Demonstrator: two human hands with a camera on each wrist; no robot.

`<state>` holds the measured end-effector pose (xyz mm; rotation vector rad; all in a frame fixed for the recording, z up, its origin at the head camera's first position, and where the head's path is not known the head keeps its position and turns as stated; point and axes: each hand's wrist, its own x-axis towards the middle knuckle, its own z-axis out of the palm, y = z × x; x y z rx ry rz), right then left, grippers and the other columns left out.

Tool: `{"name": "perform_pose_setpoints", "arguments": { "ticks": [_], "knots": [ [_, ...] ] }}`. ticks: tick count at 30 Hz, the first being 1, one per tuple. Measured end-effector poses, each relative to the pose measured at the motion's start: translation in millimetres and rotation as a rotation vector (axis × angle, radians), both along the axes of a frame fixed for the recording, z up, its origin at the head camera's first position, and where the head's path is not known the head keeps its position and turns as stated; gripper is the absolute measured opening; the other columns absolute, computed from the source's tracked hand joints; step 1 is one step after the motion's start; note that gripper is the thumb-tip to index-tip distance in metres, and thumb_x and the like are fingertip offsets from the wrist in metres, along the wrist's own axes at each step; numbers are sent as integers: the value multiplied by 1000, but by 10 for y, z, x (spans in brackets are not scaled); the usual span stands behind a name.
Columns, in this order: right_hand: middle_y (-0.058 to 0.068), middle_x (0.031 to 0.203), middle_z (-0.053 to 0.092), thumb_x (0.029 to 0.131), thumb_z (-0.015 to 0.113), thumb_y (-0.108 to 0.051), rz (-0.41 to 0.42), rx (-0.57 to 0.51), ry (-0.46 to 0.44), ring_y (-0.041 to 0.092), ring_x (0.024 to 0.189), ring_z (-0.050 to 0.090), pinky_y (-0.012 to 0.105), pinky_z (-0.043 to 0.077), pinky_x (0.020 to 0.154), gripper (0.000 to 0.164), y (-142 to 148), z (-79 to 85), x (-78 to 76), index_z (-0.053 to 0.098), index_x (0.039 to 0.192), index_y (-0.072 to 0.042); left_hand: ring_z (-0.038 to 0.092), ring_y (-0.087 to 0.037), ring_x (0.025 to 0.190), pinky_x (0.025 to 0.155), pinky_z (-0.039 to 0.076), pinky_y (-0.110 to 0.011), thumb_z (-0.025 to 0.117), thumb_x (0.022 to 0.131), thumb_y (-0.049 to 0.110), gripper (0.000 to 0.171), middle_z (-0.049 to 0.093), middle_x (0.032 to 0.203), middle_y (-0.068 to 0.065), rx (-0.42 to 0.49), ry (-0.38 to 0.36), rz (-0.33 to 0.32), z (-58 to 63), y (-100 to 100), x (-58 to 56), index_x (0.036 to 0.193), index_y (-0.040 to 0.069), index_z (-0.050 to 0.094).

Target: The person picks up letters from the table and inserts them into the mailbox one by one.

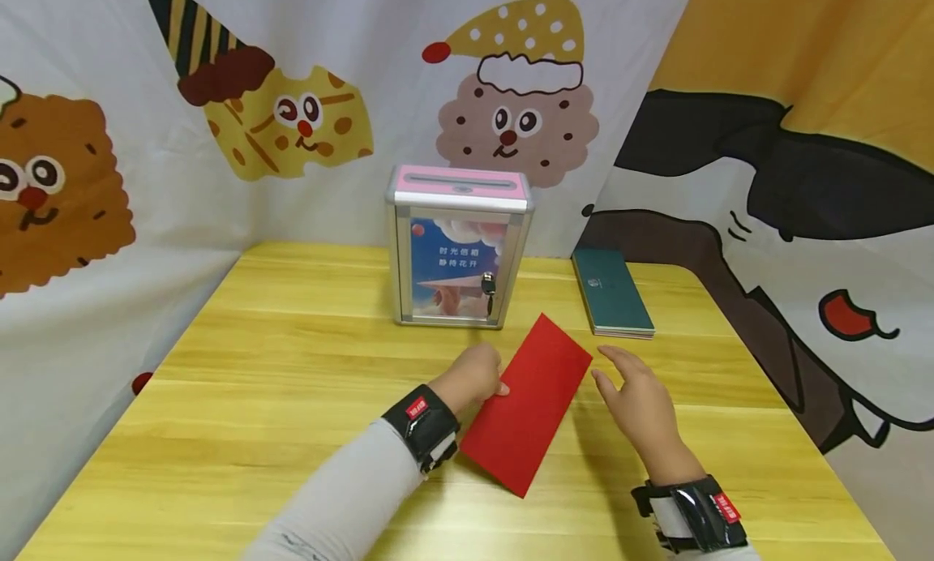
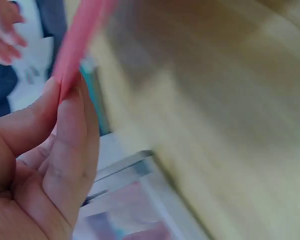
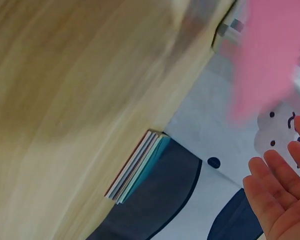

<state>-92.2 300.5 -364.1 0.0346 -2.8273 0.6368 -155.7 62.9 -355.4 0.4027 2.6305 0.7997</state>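
Note:
A plain red envelope (image 1: 531, 407) is held tilted above the table. My left hand (image 1: 473, 376) pinches its left edge between thumb and fingers; the left wrist view shows the thumb and fingers of that hand (image 2: 50, 145) meeting on the envelope (image 2: 82, 42). Just off the envelope's right edge is my right hand (image 1: 642, 407), fingers apart and holding nothing. In the right wrist view its fingers (image 3: 277, 182) are relaxed, with the blurred envelope (image 3: 267, 55) beyond them. Behind the envelope stands a box (image 1: 400, 261) with a slotted pink top, a clear front and a key in its lock.
A stack of green-covered booklets (image 1: 614, 293) lies at the back right of the wooden table (image 1: 241, 383). Curtains (image 1: 394, 26) with cartoon prints hang close behind the box and along the sides.

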Motion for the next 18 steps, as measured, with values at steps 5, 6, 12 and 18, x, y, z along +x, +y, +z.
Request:
{"name": "perform_pose_setpoints", "arguments": {
  "ticks": [5,6,12,18],
  "knots": [
    [36,148,65,106,71,-8,-16,-50,15,57,133,64,68,58,106,47,-4,70,-49,62,149,9,34,-13,68,63,27,-22,82,98,5,53,32,66,4,222,68,14,272,-220,82,64,11,42],
    [36,148,64,107,70,-9,-12,-60,10,56,134,64,68,58,106,47,-21,94,-68,61,149,8,37,-13,68,63,29,-23,81,99,5,48,36,67,3,252,86,29,337,-275,93,66,10,46],
    [31,152,65,111,64,-11,115,-212,-47,51,138,64,66,56,110,47,-239,376,-250,58,154,6,45,-16,70,66,36,-26,77,102,8,17,47,72,-1,424,219,194,700,-588,137,90,1,67],
    [26,143,73,110,65,-7,358,-362,-83,43,132,70,59,60,108,46,-603,759,-527,60,154,4,49,-19,71,64,36,-24,77,102,6,22,56,77,-9,588,460,304,987,-852,94,88,2,62]
  ]
}}
